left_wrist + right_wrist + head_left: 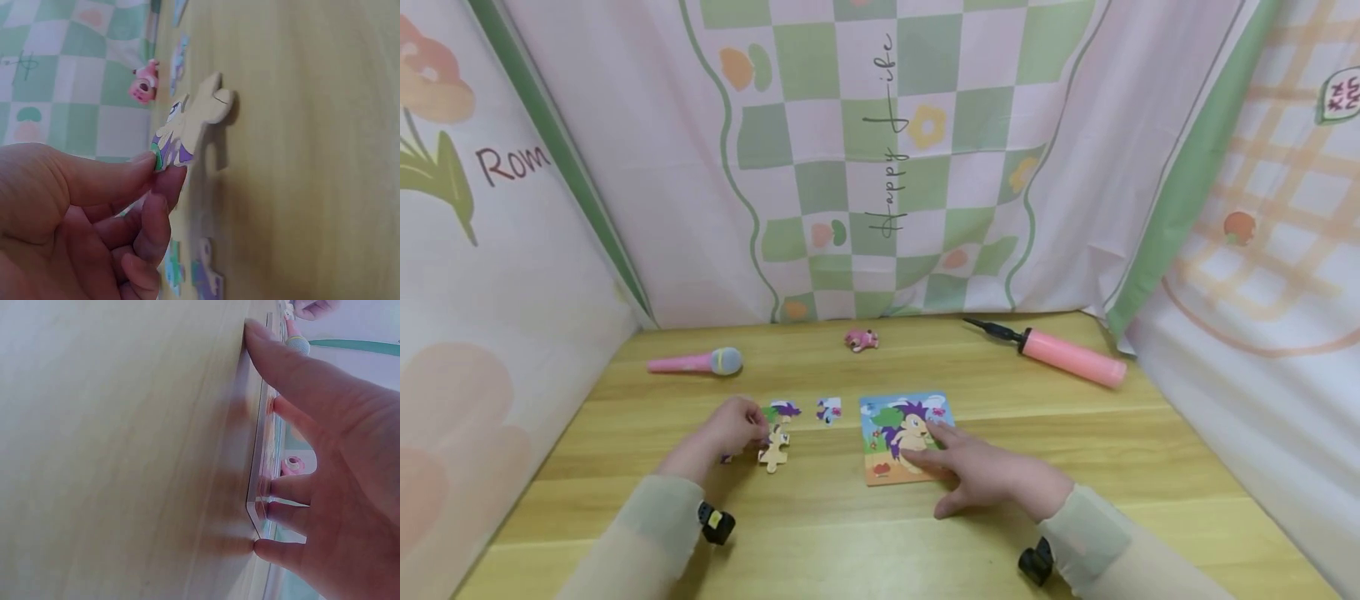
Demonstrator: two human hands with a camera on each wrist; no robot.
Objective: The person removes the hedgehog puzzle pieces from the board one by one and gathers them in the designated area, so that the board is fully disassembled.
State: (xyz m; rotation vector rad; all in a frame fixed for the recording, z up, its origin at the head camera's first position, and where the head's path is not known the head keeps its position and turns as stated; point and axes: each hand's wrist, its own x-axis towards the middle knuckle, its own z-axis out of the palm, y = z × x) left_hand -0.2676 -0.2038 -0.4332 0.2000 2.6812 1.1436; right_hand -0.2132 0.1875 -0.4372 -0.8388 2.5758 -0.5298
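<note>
Cream puzzle piece [195,119] tilts in pinching left fingers [155,219], plainest in left-wrist view; spread right fingers [290,487] touch a board [901,432].

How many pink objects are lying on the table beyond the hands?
3: the microphone at the left, the figure near the middle of the back edge, and the pump at the right. None seems hidden.

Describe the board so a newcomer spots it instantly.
On the wooden table, find the right hand. Partly beneath it is the board, picturing a purple-spined hedgehog under a blue sky. Unlike the small, knobbed pieces to its left, it is one large, straight-edged square.
</note>
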